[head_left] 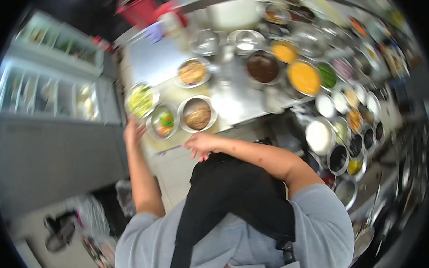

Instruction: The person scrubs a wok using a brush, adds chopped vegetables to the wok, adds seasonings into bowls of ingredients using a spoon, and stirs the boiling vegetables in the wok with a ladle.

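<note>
My left hand point(135, 130) is at the counter's left edge, just below a metal bowl of shredded pale-green vegetable point(141, 100). Its blurred fingers look apart; whether they touch the rim cannot be made out. My right hand point(202, 146) hangs over the counter's near edge, fingers spread and holding nothing. Closest to it is a bowl of brown strips, perhaps meat point(197, 118). Between my hands stands a bowl with green and orange pieces point(165, 121). Behind them sits another bowl of yellowish-brown food point(192, 72).
Left, an opened refrigerated unit point(49, 91) holds several containers. Farther right on the counter are a pot of dark sauce point(263, 67) and a bowl of yellow-orange liquid point(304, 78). Many small tubs, including a white one point(320, 136), crowd the right side. Bags point(93, 215) lie low at left.
</note>
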A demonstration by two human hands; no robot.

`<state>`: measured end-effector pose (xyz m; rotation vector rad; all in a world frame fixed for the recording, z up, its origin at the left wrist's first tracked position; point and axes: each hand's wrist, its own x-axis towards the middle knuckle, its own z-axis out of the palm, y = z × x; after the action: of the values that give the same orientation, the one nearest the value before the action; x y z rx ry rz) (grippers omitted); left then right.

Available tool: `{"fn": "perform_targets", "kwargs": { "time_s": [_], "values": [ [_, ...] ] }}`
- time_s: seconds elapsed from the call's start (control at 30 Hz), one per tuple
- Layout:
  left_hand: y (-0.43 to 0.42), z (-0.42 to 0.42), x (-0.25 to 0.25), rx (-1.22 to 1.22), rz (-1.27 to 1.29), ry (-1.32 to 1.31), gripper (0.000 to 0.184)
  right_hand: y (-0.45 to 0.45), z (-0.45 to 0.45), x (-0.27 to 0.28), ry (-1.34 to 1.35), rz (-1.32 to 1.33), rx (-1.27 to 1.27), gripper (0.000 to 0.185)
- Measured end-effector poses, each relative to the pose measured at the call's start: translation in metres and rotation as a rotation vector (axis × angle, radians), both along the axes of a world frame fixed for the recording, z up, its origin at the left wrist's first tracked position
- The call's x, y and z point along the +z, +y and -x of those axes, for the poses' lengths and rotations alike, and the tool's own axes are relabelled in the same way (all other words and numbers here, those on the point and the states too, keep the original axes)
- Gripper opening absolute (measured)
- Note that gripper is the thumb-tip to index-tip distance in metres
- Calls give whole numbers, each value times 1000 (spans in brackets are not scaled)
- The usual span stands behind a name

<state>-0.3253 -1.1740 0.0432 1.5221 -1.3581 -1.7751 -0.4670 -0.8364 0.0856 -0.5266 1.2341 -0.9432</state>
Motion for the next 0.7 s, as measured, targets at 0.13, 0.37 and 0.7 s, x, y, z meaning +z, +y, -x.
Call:
{"fn": "perform_targets", "kwargs": {
  "time_s": [0.13,0.37,0.7],
  "values": [
    [81,-13,42,61,907,-383,59,140,38,51,121,112,-18,49],
    [345,79,64,-552,731,196,55,400,106,69,221,-107,-654,54],
    [390,69,-48,-452,-127,50,55,572,176,45,1269,-549,-932,36]
  ]
}}
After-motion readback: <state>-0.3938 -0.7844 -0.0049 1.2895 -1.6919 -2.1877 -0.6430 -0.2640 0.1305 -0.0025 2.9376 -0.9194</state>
